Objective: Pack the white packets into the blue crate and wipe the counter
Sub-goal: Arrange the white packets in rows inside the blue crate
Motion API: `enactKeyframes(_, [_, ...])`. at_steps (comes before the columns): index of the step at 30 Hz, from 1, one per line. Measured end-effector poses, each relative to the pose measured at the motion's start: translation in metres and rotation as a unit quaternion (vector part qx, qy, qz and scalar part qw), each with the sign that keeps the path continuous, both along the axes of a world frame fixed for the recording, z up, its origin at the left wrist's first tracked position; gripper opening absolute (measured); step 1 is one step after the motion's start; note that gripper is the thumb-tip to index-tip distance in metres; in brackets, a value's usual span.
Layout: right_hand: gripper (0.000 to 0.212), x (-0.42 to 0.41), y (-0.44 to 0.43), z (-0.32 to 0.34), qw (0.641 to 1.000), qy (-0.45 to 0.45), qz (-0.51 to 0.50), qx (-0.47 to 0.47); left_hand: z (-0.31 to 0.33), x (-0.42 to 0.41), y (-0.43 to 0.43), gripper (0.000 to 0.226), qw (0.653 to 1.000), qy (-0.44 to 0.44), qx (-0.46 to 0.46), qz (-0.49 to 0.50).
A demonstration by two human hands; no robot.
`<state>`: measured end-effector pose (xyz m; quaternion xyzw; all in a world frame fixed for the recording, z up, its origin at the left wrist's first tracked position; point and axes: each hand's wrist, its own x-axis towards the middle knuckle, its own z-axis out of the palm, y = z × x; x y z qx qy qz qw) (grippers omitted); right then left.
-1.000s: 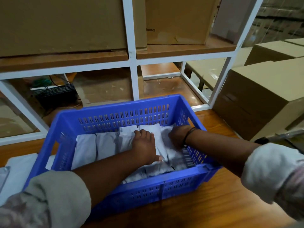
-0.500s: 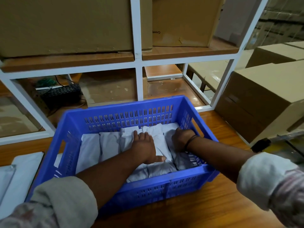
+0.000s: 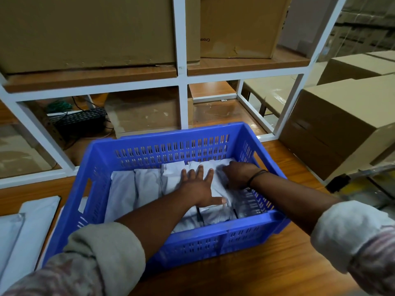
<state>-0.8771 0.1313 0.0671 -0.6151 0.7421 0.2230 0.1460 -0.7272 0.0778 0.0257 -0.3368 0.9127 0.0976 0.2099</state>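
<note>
Several smooth white packets lie side by side in the slotted blue crate, the left hand pressing flat with fingers spread, the right hand grip unclear.

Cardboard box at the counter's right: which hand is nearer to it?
Right. The right hand is inside the blue crate at its right end, toward the cardboard box. The left hand lies flat on the white packets mid-crate, farther left.

White metal shelving frame, wooden shelf boards, cardboard boxes above and right, wooden counter
</note>
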Motion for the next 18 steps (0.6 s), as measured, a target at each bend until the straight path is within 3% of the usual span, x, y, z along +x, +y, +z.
enactKeyframes(4, [0.071, 0.001, 0.004, -0.002, 0.996, -0.041, 0.016, -0.081, 0.010, 0.015, -0.020, 0.148, 1.000, -0.008, 0.014, 0.000])
enactKeyframes(9, [0.074, 0.004, 0.002, 0.001, 0.981, -0.104, 0.089, -0.136, 0.007, 0.022, -0.027, 0.155, 0.997, -0.075, 0.015, -0.020])
enactKeyframes(11, [0.079, 0.005, 0.001, -0.005, 0.986, -0.092, 0.103, -0.096, 0.003, 0.020, -0.028, 0.157, 0.997, -0.070, 0.038, -0.023])
enactKeyframes(14, [0.106, 0.004, -0.001, -0.017, 0.994, -0.041, 0.099, 0.000, 0.004, 0.017, -0.034, 0.156, 0.996, -0.039, 0.074, -0.022])
enactKeyframes(18, [0.109, 0.001, -0.003, -0.019, 0.993, -0.025, 0.112, -0.004, 0.028, 0.027, -0.054, 0.153, 0.994, -0.024, 0.106, 0.009])
